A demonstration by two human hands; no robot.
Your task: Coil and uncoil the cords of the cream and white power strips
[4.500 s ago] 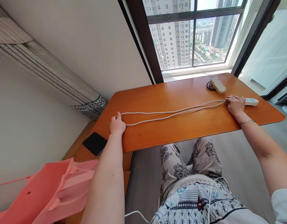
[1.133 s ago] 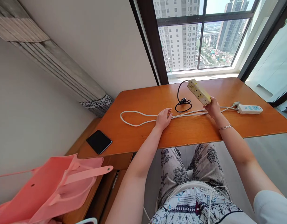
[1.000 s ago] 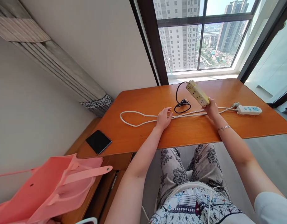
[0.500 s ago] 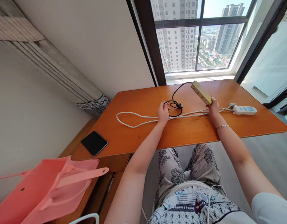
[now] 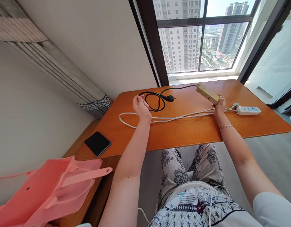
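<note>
My left hand [image 5: 141,107] is closed on the looped black cord [image 5: 157,110], whose black plug [image 5: 169,98] hangs free at the right of the loops. From the loops the cord runs right to a yellowish power strip [image 5: 207,93]. My right hand [image 5: 220,107] grips the near end of that strip, holding it tilted above the table. Below both hands a white cord [image 5: 176,119] lies in a long loop on the table. It leads to a white power strip [image 5: 248,110] at the right, with a pale plug [image 5: 235,106] beside it.
The brown wooden table [image 5: 183,135] reaches to the window [image 5: 202,47]. A dark tablet or phone [image 5: 97,143] lies at its left end. A pink bag [image 5: 65,189] stands at lower left. A gathered curtain [image 5: 65,72] hangs along the left wall.
My left hand has moved left, drawing the black cord and its plug along, so the cord stretches straighter. The yellowish strip in my right hand has shifted slightly right.
</note>
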